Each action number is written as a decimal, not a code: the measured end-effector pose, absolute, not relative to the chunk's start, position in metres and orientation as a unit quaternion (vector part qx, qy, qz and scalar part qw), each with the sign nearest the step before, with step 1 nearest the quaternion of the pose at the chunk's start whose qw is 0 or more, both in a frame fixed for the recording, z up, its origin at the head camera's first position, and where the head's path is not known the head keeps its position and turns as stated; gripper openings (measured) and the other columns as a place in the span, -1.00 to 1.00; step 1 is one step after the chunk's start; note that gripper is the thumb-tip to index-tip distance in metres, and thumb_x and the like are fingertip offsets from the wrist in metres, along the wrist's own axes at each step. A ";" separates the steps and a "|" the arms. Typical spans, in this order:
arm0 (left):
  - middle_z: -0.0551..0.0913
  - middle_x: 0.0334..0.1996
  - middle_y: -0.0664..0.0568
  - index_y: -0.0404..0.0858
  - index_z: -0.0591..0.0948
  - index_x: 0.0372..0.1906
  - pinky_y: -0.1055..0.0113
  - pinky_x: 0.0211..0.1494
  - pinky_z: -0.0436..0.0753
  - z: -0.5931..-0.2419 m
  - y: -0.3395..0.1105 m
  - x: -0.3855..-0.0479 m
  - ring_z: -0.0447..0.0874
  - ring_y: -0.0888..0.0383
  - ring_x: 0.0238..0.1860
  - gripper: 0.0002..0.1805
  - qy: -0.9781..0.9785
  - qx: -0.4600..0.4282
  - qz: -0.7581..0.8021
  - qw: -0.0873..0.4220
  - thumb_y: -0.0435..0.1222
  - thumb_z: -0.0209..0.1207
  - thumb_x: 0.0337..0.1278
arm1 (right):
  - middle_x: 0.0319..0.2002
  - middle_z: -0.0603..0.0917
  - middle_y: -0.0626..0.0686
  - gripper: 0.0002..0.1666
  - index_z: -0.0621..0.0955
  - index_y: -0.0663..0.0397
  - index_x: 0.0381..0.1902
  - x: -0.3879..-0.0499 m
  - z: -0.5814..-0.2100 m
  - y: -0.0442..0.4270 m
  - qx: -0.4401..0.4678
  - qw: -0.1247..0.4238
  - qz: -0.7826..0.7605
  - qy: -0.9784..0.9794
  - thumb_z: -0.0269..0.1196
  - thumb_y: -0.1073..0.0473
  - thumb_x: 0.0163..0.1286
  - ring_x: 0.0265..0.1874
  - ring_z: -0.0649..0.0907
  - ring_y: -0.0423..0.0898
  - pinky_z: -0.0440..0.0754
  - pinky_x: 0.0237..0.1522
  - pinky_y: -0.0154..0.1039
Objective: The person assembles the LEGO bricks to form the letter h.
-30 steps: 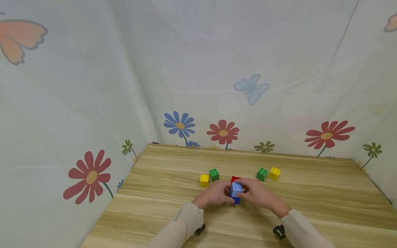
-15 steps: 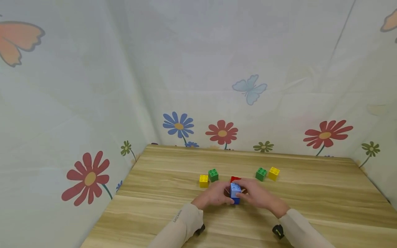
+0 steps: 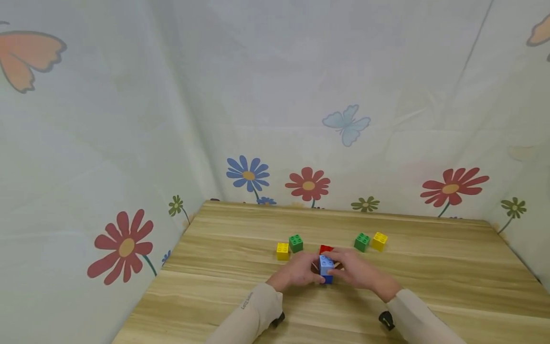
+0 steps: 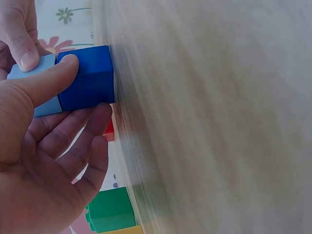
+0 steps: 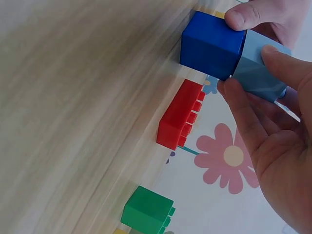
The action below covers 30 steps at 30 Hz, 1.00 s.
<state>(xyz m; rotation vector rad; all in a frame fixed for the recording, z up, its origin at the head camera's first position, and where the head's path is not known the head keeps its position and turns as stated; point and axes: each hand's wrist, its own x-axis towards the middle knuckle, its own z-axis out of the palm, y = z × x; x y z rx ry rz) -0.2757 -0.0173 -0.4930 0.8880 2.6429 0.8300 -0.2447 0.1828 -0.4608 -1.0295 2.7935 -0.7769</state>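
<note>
A light blue toy brick [image 3: 326,265] sits on top of a dark blue brick [image 3: 328,279] near the middle of the wooden table. My left hand [image 3: 297,270] grips the dark blue brick [image 4: 87,80], its thumb on the near face and fingertips on the far side. From the right, my right hand [image 3: 356,268] pinches the light blue brick [image 5: 261,66] between thumb and fingers. A narrow dark seam runs between the two bricks in the right wrist view. The light blue brick's studs face up.
Just behind the hands lies a red brick [image 3: 325,249], longer in the right wrist view. To the left stand a yellow brick [image 3: 282,251] and a green brick [image 3: 296,243]. Another green brick [image 3: 362,242] and yellow brick [image 3: 379,241] stand to the right. A patterned curtain [image 3: 275,119] hangs behind the table.
The light blue brick looks slightly lower against the dark blue one than a second ago. Both hands keep their hold, and the other bricks stay put.
</note>
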 end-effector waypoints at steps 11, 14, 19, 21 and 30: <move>0.60 -0.32 0.28 -0.10 0.61 -0.09 0.48 -0.16 0.53 -0.494 -0.017 -0.277 0.54 0.39 -0.32 -0.64 0.901 0.303 0.288 0.114 -0.18 0.40 -0.04 | 0.03 0.60 0.00 -0.49 0.53 0.08 0.17 -0.247 -0.461 0.182 -0.322 0.040 -0.267 0.908 0.29 0.10 0.28 -0.08 0.56 -0.13 0.57 -0.04 -0.20; 0.60 -0.32 0.28 -0.11 0.61 -0.09 0.48 -0.16 0.53 -0.494 -0.017 -0.277 0.53 0.39 -0.32 -0.64 0.900 0.302 0.291 0.118 -0.19 0.40 -0.04 | -0.01 0.61 -0.01 -0.50 0.55 0.11 0.15 -0.247 -0.460 0.181 -0.320 0.039 -0.269 0.908 0.30 0.10 0.27 -0.14 0.56 -0.15 0.58 -0.07 -0.21; 0.60 -0.32 0.28 -0.11 0.61 -0.08 0.47 -0.16 0.53 -0.493 -0.016 -0.277 0.53 0.38 -0.32 -0.64 0.901 0.300 0.288 0.118 -0.18 0.40 -0.04 | -0.04 0.61 -0.01 -0.48 0.55 0.12 0.16 -0.244 -0.457 0.180 -0.310 0.036 -0.256 0.915 0.32 0.11 0.25 -0.17 0.55 -0.15 0.59 -0.08 -0.21; 0.60 -0.31 0.28 -0.10 0.61 -0.08 0.47 -0.16 0.53 -0.493 -0.016 -0.277 0.52 0.38 -0.32 -0.64 0.901 0.301 0.288 0.118 -0.18 0.40 -0.04 | -0.04 0.60 -0.01 -0.46 0.55 0.13 0.17 -0.242 -0.457 0.180 -0.306 0.031 -0.251 0.918 0.33 0.12 0.23 -0.17 0.54 -0.14 0.59 -0.08 -0.21; 0.60 -0.33 0.25 -0.14 0.61 -0.11 0.49 -0.21 0.53 -0.494 -0.016 -0.274 0.53 0.38 -0.34 -0.65 0.898 0.301 0.296 0.121 -0.21 0.41 -0.05 | 0.01 0.61 0.05 -0.47 0.56 0.12 0.16 -0.240 -0.459 0.178 -0.309 0.020 -0.217 0.926 0.33 0.11 0.23 -0.08 0.57 -0.08 0.57 -0.04 -0.15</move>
